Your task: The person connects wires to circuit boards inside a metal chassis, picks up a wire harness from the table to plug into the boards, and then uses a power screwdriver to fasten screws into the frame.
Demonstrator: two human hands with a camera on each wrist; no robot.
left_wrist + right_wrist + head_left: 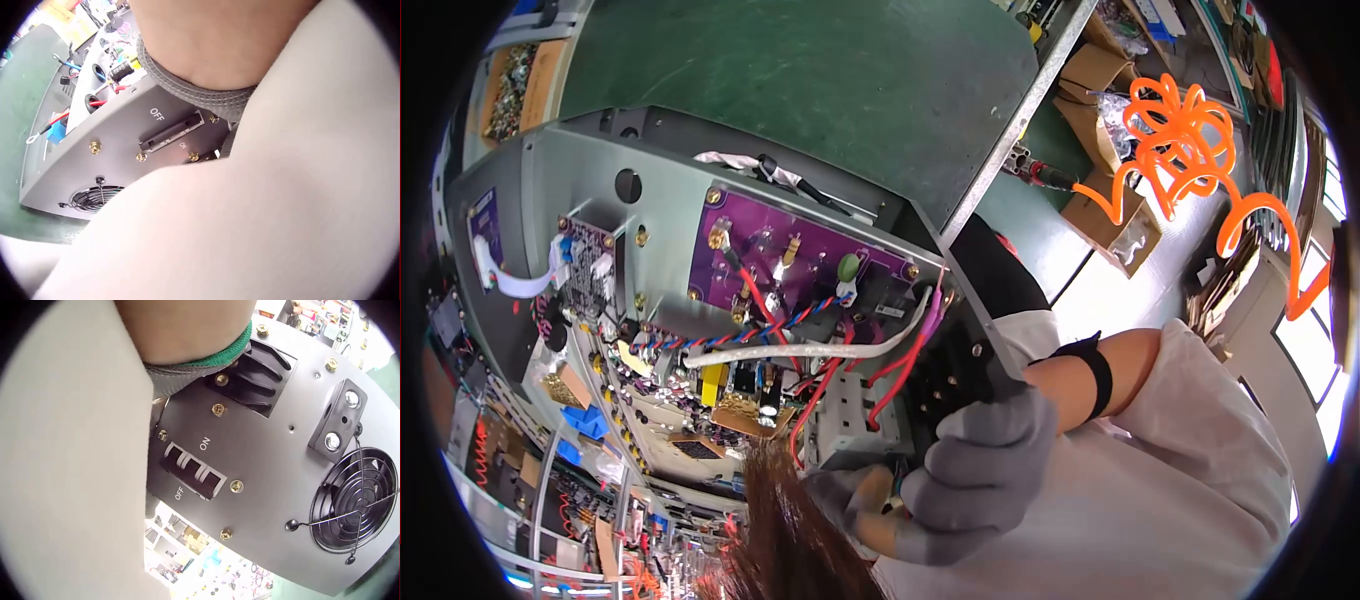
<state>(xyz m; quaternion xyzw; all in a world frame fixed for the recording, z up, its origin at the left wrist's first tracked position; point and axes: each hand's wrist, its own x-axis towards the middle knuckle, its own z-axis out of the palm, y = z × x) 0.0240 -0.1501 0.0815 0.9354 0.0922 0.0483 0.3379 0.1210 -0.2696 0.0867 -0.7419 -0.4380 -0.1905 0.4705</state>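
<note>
A grey metal case (600,190) holds a purple circuit board (735,250), with red wires and a thick white cable running to a grey switch block (855,415). My right hand (980,460), in a grey glove, has curled fingers beside the case's edge, round a small thin item below the block. Fingers of my left hand (840,490) are close by, partly behind hair; their hold is unclear. A panel with ON and OFF marks (269,481) and a fan grille (356,500) fills the right wrist view. Left glove cuff (200,97) lies over the switch side; its fingers are hidden.
Beyond the case extends a green work surface (800,80) with a metal edge (1020,130). An orange coiled hose (1180,140) and open cardboard boxes (1120,235) are at the right. A box of small parts (510,90) stands at the upper left.
</note>
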